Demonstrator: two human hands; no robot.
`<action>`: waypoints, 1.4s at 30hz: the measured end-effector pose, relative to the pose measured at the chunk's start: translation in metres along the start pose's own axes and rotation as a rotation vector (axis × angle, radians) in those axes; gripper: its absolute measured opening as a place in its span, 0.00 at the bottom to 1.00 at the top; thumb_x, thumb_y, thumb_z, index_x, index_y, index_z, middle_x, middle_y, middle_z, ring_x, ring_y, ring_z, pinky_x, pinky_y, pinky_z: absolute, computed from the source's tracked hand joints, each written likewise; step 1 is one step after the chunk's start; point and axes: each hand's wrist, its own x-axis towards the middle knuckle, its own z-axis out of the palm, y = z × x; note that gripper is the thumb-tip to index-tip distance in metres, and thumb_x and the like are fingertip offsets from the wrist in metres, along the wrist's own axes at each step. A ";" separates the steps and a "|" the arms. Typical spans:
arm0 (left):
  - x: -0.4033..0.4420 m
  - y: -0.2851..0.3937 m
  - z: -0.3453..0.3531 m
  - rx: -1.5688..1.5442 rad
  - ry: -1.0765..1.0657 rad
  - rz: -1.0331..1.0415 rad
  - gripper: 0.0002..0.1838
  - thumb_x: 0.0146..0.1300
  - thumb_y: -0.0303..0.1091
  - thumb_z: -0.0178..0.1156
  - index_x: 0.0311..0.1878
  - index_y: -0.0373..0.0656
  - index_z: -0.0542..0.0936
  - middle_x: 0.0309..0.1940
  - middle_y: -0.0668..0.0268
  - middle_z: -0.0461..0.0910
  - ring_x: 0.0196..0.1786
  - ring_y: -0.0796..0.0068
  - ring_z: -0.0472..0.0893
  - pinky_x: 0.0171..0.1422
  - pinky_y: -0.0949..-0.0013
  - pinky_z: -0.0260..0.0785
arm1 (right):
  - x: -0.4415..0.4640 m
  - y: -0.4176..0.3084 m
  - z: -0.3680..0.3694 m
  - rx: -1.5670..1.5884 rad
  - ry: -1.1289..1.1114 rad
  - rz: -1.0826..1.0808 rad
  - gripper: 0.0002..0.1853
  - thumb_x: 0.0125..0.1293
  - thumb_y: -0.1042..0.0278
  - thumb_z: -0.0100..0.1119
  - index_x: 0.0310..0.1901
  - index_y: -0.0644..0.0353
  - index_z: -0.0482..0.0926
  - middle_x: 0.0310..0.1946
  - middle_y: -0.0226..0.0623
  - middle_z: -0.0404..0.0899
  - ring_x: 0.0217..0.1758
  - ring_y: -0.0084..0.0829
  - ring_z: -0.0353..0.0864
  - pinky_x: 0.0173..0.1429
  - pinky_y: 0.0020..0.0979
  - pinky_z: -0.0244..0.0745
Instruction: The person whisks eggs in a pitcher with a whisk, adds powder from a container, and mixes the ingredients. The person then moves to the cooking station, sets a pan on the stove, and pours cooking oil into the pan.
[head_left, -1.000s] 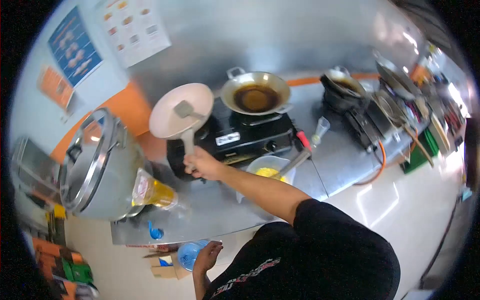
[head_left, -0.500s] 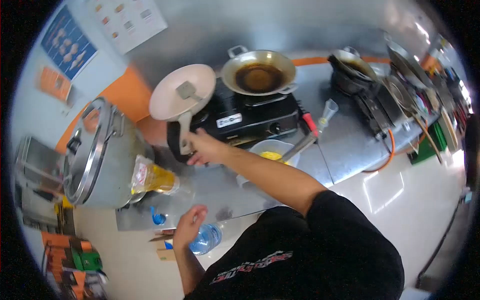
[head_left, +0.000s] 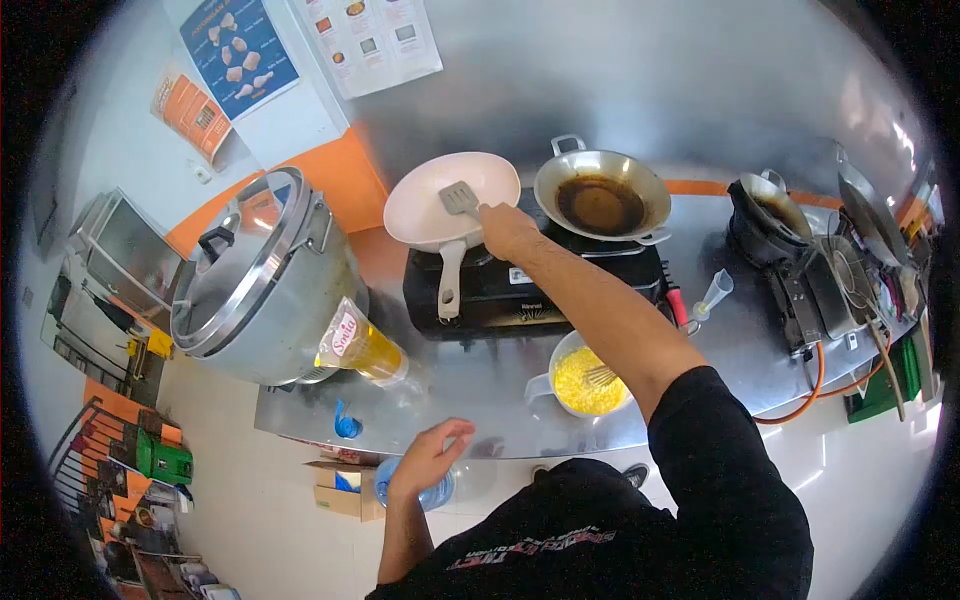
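My right hand (head_left: pixel 508 232) is closed around the handle of a grey slotted spatula (head_left: pixel 460 198), whose head is over the pale pink frying pan (head_left: pixel 415 200). The pan is on the left side of a black gas stove (head_left: pixel 430 295), its handle pointing toward me. My left hand (head_left: pixel 435 455) hovers by the counter's front edge, fingers loosely apart, holding nothing. Nearest to it are a blue strip of plastic (head_left: pixel 347 424) and, lower down, a large blue water bottle (head_left: pixel 428 492). A white jug (head_left: pixel 541 388) of yellow egg-like mixture has a whisk (head_left: pixel 601 376) in it.
A metal wok (head_left: pixel 655 190) with dark residue occupies the right burner. On the left stand a large lidded pot (head_left: pixel 335 275) and a tilted oil pouch (head_left: pixel 365 348) in a clear container. A red-handled tool (head_left: pixel 677 307), an orange hose (head_left: pixel 820 375) and more pans are to the right.
My right hand has left the pan handle, moved up and taken hold of the spatula. The view has shifted, and the jug with the whisk shows more fully now.
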 end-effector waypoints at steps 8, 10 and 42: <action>-0.042 -0.023 0.007 -0.061 0.123 -0.142 0.13 0.69 0.37 0.58 0.52 0.41 0.78 0.45 0.59 0.84 0.48 0.67 0.83 0.50 0.66 0.73 | 0.023 0.008 0.010 -0.077 -0.041 0.043 0.15 0.64 0.72 0.53 0.52 0.64 0.75 0.49 0.53 0.80 0.54 0.50 0.82 0.56 0.45 0.78; -0.051 -0.016 0.006 -0.027 0.139 -0.178 0.13 0.69 0.37 0.58 0.52 0.41 0.78 0.44 0.59 0.84 0.48 0.67 0.83 0.50 0.67 0.73 | 0.028 0.010 0.003 -0.093 -0.069 -0.002 0.14 0.65 0.72 0.52 0.51 0.65 0.76 0.49 0.53 0.80 0.53 0.50 0.82 0.55 0.45 0.78; 0.380 0.063 -0.128 1.000 -0.024 0.263 0.11 0.53 0.32 0.65 0.40 0.43 0.87 0.39 0.54 0.85 0.44 0.56 0.84 0.52 0.60 0.75 | -0.558 0.357 -0.044 0.059 0.934 0.712 0.20 0.61 0.89 0.46 0.54 0.66 0.77 0.40 0.38 0.79 0.32 0.26 0.77 0.32 0.24 0.69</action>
